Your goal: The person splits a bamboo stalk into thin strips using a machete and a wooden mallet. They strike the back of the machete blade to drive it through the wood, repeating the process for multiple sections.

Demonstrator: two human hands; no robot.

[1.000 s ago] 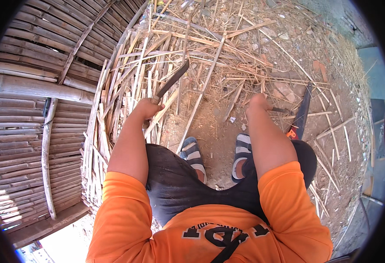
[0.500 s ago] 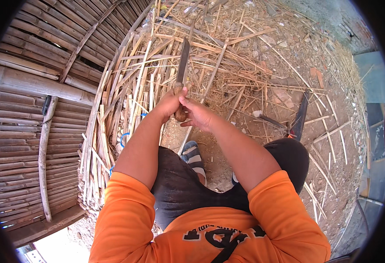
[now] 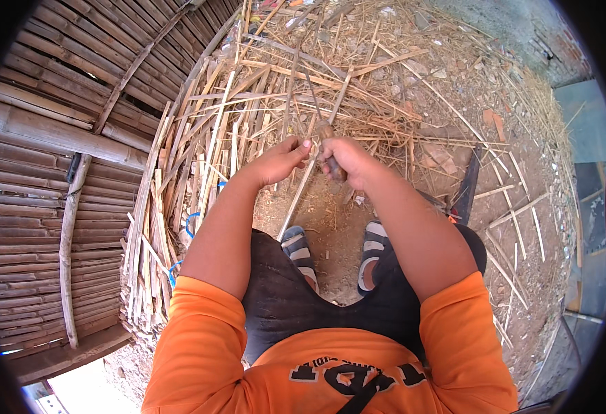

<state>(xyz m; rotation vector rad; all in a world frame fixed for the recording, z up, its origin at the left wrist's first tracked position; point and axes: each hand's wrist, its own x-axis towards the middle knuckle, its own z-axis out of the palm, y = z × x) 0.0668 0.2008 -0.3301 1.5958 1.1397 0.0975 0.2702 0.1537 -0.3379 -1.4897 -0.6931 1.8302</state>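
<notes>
Above dirt ground [image 3: 334, 214], the right hand [image 3: 346, 160] clasps a knife [image 3: 326, 130], the left hand [image 3: 280, 163] unclasped beside it.

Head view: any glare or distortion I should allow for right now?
Head view: lower-left patch beyond the bamboo wall washed out white; head view: wall slats bow, corners black; head view: blade beyond the right hand thin, its detail hard to read.

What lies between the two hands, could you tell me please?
In the head view, a slat shows between the left hand and the right hand, which grips the knife; whether either touches the slat is unclear.
</notes>
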